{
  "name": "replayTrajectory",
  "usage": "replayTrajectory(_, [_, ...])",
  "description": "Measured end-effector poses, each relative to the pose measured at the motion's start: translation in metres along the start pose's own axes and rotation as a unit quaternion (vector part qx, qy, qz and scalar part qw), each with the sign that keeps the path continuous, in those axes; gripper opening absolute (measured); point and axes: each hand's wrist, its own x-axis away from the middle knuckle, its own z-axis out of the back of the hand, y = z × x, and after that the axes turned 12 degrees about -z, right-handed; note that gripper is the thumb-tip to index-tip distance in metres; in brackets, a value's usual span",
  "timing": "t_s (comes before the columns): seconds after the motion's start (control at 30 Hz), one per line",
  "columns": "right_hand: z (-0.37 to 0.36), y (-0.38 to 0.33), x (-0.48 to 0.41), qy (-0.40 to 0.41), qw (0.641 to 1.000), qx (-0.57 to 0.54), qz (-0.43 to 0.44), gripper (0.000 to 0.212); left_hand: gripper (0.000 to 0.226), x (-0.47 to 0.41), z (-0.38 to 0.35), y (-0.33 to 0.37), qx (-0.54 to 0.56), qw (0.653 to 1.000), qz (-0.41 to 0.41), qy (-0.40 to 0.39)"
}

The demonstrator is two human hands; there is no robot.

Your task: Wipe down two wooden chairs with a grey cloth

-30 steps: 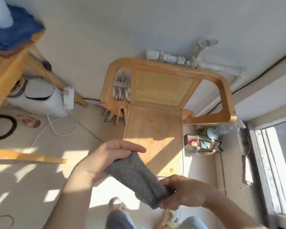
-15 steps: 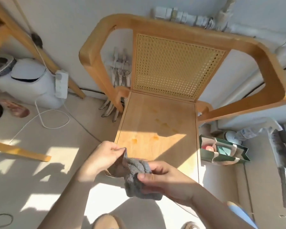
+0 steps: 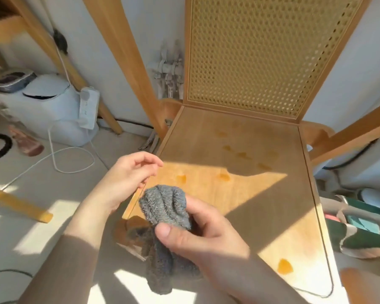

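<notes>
A wooden chair (image 3: 239, 172) with a cane back (image 3: 266, 51) fills the view, its seat marked with several orange stains (image 3: 223, 177). My right hand (image 3: 198, 233) grips a bunched grey cloth (image 3: 165, 211) just above the seat's front left corner; part of the cloth hangs down below the hand. My left hand (image 3: 125, 183) hovers beside the cloth on its left, fingers loosely curled and apart, holding nothing. Only one chair shows fully.
A white appliance (image 3: 44, 110) with a power strip (image 3: 89, 106) and a looping white cable (image 3: 70, 159) sits on the floor at left. Wooden table legs (image 3: 20, 205) cross the left side. A green paper bag (image 3: 364, 227) stands to the right of the chair.
The view has closed in on the chair seat. My left hand has let go of the cloth and opened; my right hand now holds the cloth bunched up alone.
</notes>
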Motion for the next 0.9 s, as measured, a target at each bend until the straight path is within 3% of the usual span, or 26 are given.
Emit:
replayTrajectory(0.03, [0.006, 0.01, 0.003, 0.049, 0.991, 0.126, 0.024, 0.019, 0.023, -0.006, -0.009, -0.006, -0.064, 0.998, -0.02, 0.009])
replayTrajectory(0.07, [0.012, 0.021, 0.002, 0.115, 0.949, 0.289, 0.056, 0.011, 0.024, -0.011, -0.018, -0.013, -0.137, 0.99, -0.034, 0.028])
replayTrajectory(0.13, [0.019, 0.042, -0.004, 0.23, 0.796, 0.549, 0.112, 0.012, 0.034, -0.017, -0.031, -0.022, -0.257, 0.963, -0.035, 0.075])
replayTrajectory(0.17, [0.016, 0.051, -0.009, 0.252, 0.759, 0.591, 0.108, 0.015, 0.041, -0.019, -0.032, -0.026, -0.281, 0.955, -0.017, 0.092])
replayTrajectory(0.27, [-0.007, 0.079, -0.026, 0.255, 0.724, 0.637, 0.071, 0.026, 0.054, -0.014, -0.022, -0.039, -0.291, 0.951, 0.078, 0.073])
replayTrajectory(0.33, [-0.022, 0.099, -0.04, 0.234, 0.688, 0.685, 0.047, 0.041, 0.06, -0.004, -0.014, -0.042, -0.224, 0.961, 0.16, 0.024])
replayTrajectory(0.43, [-0.037, 0.096, -0.057, 0.203, 0.694, 0.69, 0.013, 0.045, 0.052, 0.011, -0.008, -0.046, -0.028, 0.964, 0.263, 0.034])
replayTrajectory(0.57, [-0.038, 0.09, -0.068, 0.175, 0.694, 0.698, 0.015, 0.044, 0.033, 0.02, -0.003, -0.055, 0.106, 0.946, 0.274, 0.135])
replayTrajectory(0.67, [-0.028, 0.088, -0.05, 0.196, 0.693, 0.693, 0.034, 0.028, 0.036, 0.024, -0.008, -0.057, 0.053, 0.959, 0.25, 0.119])
replayTrajectory(0.77, [-0.005, 0.087, -0.018, 0.209, 0.676, 0.705, 0.044, 0.027, 0.036, 0.026, -0.009, -0.055, 0.014, 0.972, 0.214, 0.092])
replayTrajectory(0.9, [0.013, 0.091, 0.002, 0.179, 0.642, 0.744, 0.046, 0.038, 0.099, 0.029, 0.001, -0.054, -0.067, 0.975, 0.212, 0.0])
